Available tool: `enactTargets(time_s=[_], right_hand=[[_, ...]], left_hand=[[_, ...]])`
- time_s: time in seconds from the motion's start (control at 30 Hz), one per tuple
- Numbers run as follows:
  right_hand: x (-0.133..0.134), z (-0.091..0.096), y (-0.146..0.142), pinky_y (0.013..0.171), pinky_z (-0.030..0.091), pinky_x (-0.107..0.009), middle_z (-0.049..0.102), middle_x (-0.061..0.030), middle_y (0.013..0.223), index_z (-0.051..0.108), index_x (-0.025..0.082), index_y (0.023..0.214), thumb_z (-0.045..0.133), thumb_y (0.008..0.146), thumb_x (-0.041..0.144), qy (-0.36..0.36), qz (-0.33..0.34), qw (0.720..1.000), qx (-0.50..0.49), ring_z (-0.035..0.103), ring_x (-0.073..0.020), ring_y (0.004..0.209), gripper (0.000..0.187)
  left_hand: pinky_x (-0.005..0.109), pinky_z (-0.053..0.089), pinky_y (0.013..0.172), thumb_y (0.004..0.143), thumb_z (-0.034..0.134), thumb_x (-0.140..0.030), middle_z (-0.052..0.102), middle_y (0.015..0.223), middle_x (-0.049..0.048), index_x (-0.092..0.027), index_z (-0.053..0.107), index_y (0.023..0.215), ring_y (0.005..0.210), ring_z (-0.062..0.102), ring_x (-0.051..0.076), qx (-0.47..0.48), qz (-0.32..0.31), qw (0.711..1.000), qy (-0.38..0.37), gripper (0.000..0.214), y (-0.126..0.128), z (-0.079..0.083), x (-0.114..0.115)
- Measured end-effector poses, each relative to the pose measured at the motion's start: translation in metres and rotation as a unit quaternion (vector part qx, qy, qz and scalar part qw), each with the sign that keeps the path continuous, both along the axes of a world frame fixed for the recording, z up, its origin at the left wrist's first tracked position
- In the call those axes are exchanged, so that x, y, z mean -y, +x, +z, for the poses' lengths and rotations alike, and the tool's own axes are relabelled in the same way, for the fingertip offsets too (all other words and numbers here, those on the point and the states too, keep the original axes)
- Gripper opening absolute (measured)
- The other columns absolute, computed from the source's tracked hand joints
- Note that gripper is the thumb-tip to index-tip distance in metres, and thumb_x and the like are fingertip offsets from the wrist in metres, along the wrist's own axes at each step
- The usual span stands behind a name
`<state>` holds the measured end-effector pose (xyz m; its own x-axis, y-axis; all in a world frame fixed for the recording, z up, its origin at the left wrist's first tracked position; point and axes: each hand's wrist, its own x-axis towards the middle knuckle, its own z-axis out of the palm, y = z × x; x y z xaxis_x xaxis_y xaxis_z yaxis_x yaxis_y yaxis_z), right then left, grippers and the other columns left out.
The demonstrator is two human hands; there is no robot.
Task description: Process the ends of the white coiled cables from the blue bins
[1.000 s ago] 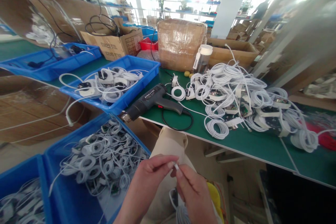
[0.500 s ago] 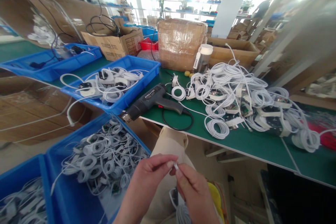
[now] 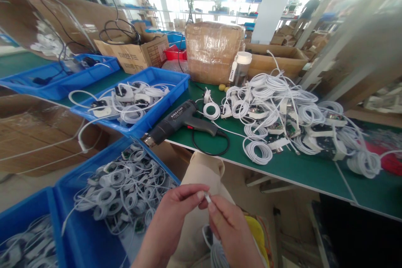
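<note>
My left hand [image 3: 177, 213] and my right hand [image 3: 229, 228] meet low in the middle of the view, over my lap. Both pinch the small white end of a cable [image 3: 207, 196] between thumb and fingertips. The rest of that white cable hangs down between my wrists to a coil [image 3: 216, 255] at the bottom edge. Just left of my hands is a blue bin [image 3: 78, 234] filled with coiled white cables. A black heat gun [image 3: 177, 122] lies on the green table [image 3: 292, 167] beyond my hands.
A big heap of coiled white cables [image 3: 282, 113] covers the table's right half. Another blue tray of cables [image 3: 163, 104] sits at the table's left, a taped cardboard box [image 3: 213, 52] and a clear bottle [image 3: 241, 69] behind. More blue trays and boxes stand at the left.
Both hands have stayed pinched together on the cable end and have drifted slightly left and down in view. Nothing else moved.
</note>
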<state>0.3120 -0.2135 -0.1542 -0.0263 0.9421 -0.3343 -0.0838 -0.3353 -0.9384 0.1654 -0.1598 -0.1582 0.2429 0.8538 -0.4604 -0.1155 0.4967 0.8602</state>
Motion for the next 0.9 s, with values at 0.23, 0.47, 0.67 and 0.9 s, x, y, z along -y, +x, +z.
enactTargets(time_s=[0.23, 0.47, 0.67, 0.9], right_hand=[[-0.0001, -0.0028, -0.002, 0.046, 0.021, -0.024, 0.034, 0.01, 0.05, 0.067, 0.016, 0.088, 0.055, 0.094, 0.067, -0.015, -0.015, 0.999, -0.041, 0.027, -0.01, 0.047, 0.053], [0.0029, -0.005, 0.0024, 0.048, 0.023, -0.024, 0.039, 0.0075, 0.055, 0.069, 0.016, 0.087, 0.055, 0.097, 0.062, 0.004, 0.01, 1.0, 0.004, 0.033, -0.01, 0.05, 0.049], [-0.0002, -0.005, -0.0002, 0.046, 0.019, -0.024, 0.037, 0.0086, 0.046, 0.069, 0.015, 0.079, 0.056, 0.093, 0.067, -0.043, -0.033, 0.996, -0.065, 0.027, -0.0091, 0.045, 0.054], [-0.0001, -0.0041, -0.0014, 0.047, 0.021, -0.023, 0.039, 0.0088, 0.044, 0.064, 0.017, 0.079, 0.055, 0.091, 0.072, -0.047, -0.034, 0.997, -0.053, 0.028, -0.009, 0.043, 0.057]], left_hand=[[0.032, 0.043, 0.081, 0.065, 0.092, -0.036, 0.064, 0.063, 0.0004, -0.015, 0.085, 0.088, 0.074, 0.058, 0.02, 0.063, 0.016, 0.996, -0.054, 0.033, 0.0046, 0.0043, -0.0012], [0.03, 0.044, 0.08, 0.06, 0.096, -0.033, 0.073, 0.07, 0.005, -0.014, 0.086, 0.088, 0.075, 0.06, 0.019, 0.091, 0.039, 0.992, -0.084, 0.035, 0.0033, 0.001, 0.0009], [0.029, 0.045, 0.081, 0.055, 0.099, -0.038, 0.072, 0.066, 0.0028, -0.016, 0.086, 0.084, 0.077, 0.061, 0.019, 0.09, 0.045, 0.991, -0.087, 0.039, 0.0039, 0.0006, 0.0005], [0.03, 0.047, 0.086, 0.061, 0.094, -0.037, 0.079, 0.079, 0.0052, -0.019, 0.087, 0.083, 0.084, 0.064, 0.021, 0.013, 0.046, 0.998, -0.036, 0.029, 0.004, 0.0027, 0.0026]])
